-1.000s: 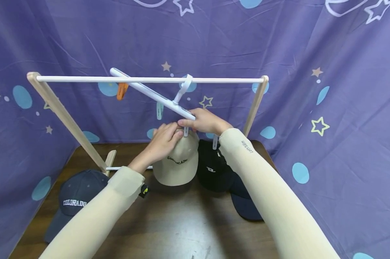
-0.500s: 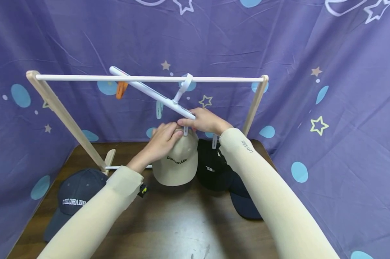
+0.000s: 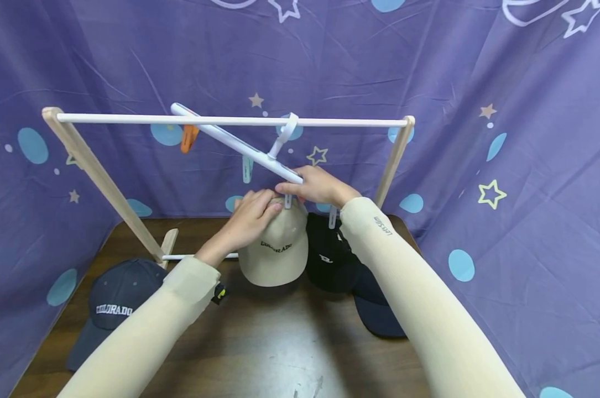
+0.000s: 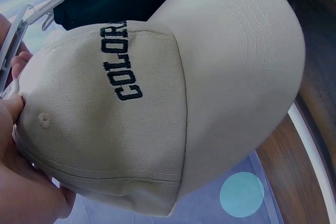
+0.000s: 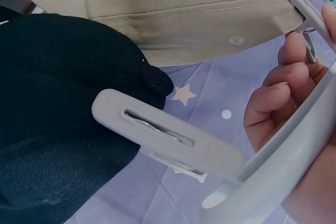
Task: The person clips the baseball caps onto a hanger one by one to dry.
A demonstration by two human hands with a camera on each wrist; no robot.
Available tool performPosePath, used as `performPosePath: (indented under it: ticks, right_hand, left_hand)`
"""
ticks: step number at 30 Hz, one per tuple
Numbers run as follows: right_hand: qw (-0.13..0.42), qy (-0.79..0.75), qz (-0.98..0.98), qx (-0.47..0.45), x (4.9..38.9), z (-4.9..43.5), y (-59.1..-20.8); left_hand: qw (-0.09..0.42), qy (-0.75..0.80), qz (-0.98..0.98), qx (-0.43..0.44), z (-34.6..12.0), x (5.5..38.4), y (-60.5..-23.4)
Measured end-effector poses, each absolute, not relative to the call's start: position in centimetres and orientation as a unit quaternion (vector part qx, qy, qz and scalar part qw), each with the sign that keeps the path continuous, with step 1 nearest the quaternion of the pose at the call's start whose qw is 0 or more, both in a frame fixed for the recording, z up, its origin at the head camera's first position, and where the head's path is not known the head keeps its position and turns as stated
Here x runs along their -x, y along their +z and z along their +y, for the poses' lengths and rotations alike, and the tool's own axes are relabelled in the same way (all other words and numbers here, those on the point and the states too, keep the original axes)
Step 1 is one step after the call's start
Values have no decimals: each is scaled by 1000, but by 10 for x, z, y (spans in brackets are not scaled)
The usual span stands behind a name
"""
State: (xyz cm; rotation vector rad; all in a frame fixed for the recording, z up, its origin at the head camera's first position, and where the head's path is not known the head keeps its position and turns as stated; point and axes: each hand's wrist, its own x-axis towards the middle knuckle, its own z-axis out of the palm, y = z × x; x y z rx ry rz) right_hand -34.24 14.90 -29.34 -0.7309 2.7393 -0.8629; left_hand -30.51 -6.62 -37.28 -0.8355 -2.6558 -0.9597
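A beige baseball cap (image 3: 275,265) with dark COLORADO lettering hangs in the middle, brim toward me. My left hand (image 3: 252,218) grips its crown near the top, thumb in front and fingers behind. At the low right end of a white clip hanger (image 3: 240,146), my right hand (image 3: 319,185) pinches a grey clip (image 3: 288,202) at the crown's top. In the right wrist view, this clip (image 5: 307,11) sits at the cap's edge, between thumb and curled fingers. A black cap (image 3: 324,271) hangs beside it from another grey clip (image 5: 168,129).
The hanger hooks over a white rail (image 3: 130,119) on wooden posts, tilted down to the right. An orange clip (image 3: 188,138) and a teal clip (image 3: 247,168) hang from it. Navy caps lie left (image 3: 125,298) and right (image 3: 381,315) on the brown table (image 3: 275,348).
The beige cap has shifted very slightly to the right, its brim turning a little. Both hands keep their places, and the hanger stays tilted.
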Motion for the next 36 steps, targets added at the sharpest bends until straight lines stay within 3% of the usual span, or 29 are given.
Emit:
performPosePath:
  ticks: [21, 36]
  right_hand:
    - [66, -266, 937, 216, 340, 151, -292]
    - [-17, -187, 947, 262, 334, 161, -287]
  left_hand:
    - [95, -322, -898, 283, -72, 304, -375]
    - [105, -340, -886, 298, -84, 304, -376]
